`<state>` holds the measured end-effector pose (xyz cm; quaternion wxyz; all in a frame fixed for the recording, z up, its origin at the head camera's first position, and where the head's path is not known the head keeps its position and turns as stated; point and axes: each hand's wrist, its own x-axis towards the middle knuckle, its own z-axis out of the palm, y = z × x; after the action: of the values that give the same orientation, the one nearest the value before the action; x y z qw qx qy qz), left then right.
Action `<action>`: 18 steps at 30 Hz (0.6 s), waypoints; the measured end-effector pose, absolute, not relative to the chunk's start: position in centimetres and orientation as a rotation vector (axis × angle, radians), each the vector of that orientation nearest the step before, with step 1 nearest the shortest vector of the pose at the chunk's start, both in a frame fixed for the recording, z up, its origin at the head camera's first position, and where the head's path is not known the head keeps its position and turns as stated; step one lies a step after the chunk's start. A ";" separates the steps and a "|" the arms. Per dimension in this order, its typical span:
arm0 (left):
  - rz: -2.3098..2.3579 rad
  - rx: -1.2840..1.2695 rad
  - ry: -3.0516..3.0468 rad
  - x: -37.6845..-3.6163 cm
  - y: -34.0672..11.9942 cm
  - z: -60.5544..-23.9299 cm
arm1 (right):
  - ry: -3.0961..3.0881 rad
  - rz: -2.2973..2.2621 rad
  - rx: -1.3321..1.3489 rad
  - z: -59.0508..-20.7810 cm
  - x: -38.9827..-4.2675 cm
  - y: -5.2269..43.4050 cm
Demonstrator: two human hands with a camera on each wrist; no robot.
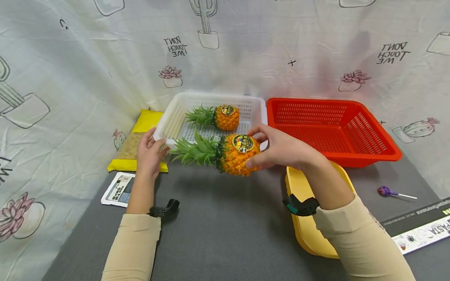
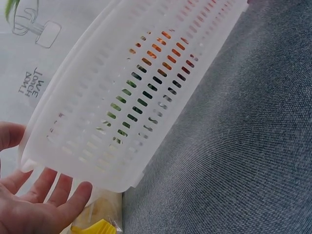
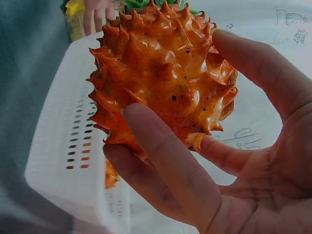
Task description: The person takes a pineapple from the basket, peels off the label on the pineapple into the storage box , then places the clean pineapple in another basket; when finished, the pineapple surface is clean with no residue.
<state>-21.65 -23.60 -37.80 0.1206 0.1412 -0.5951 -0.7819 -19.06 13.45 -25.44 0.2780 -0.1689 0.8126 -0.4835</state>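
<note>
My right hand holds an orange toy-like pineapple by its base end, with the leafy crown pointing left. In the head view it overlaps the front rim of a white plastic basket. The right wrist view shows the fingertips and thumb spread around the spiky, glossy fruit. A second pineapple lies on its side inside the basket. My left hand grips the basket's front left corner, thumb over the rim and fingers under it on the outside.
A red basket stands right of the white one. In front of it is a yellow container, partly hidden by my right arm. A lollipop lies at right. A yellow bag and a white packet lie at left.
</note>
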 end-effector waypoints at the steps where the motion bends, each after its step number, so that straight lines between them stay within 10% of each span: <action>1: -2.289 0.410 -1.735 -21.6 -23.6 -37.9 | 2.177 -1.294 -0.457 -25.7 -18.9 13.6; 18: -2.305 0.393 -1.730 -21.4 -23.6 -38.0 | 2.123 -1.263 -0.474 -29.6 -17.3 15.2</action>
<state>-21.37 -23.63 -37.98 0.1160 0.1343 -0.5907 -0.7871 -17.31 15.25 -29.59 0.3080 -0.1792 0.8030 -0.4778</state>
